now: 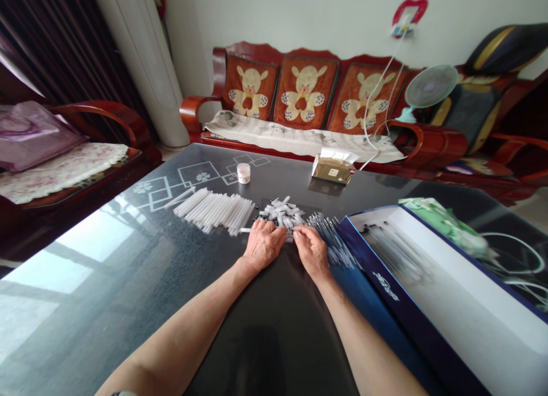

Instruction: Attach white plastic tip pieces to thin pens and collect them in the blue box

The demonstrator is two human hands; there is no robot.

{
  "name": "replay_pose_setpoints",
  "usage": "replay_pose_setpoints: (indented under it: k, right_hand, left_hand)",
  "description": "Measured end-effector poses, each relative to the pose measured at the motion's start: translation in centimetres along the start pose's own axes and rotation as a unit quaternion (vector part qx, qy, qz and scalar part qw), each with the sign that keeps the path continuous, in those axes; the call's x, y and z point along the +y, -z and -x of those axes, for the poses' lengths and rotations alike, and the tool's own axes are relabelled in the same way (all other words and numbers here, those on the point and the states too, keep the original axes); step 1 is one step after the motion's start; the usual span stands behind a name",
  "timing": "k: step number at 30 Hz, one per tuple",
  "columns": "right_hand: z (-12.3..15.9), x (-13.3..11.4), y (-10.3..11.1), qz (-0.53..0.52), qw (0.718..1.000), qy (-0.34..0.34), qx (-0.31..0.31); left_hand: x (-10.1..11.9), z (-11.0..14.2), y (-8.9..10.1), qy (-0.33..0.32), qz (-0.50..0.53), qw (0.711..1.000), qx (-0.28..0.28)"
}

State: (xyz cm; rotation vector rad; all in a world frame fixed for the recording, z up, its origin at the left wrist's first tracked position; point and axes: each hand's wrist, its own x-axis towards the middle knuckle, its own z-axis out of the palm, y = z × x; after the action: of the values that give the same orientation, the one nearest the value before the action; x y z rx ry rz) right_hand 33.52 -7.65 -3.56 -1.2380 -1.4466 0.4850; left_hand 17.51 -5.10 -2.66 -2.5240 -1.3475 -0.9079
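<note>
My left hand is closed around a slim white tube, whose end pokes out at its left side. Fingers pinched, my right hand is close beside it; what it grips is too small and covered to make out. Just beyond both hands lies a heap of short whitish plastic pieces with small black parts among them. A row of translucent white tubes spreads out left of my left hand. Thin dark-tipped rods like pen refills lie in a bundle against my right hand's outer side.
A blue box with white inside stands at the right, holding several slim pen-like sticks. Behind it are a green bag and a white cable. Farther back on the dark glossy table stand a small round container and a tissue box.
</note>
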Motion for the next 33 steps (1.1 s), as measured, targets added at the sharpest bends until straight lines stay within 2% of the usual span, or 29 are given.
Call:
replay_pose_setpoints:
  k: [6,12,20,26,33]
  right_hand:
    - [-0.03,0.04,-0.03,0.000,0.999,0.038,-0.012]
    - [0.07,0.17,-0.02,-0.004,1.000,-0.003,-0.006]
    - [-0.03,-0.02,0.01,0.004,0.999,0.032,-0.010]
    - [0.07,0.01,-0.04,-0.001,1.000,-0.003,-0.002]
    - [-0.04,0.06,-0.04,0.004,0.999,0.040,-0.012]
  left_hand:
    - [0.01,-0.09,0.09,0.003,-0.003,1.000,-0.003]
    - [0.02,-0.03,0.02,0.001,0.001,1.000,0.001]
    - [-0.07,-0.02,-0.04,-0.001,-0.002,1.000,-0.006]
    - [-0.03,-0.04,-0.01,0.000,-0.002,1.000,-0.003]
    - [-0.12,0.00,-0.16,-0.002,-0.005,1.000,-0.001]
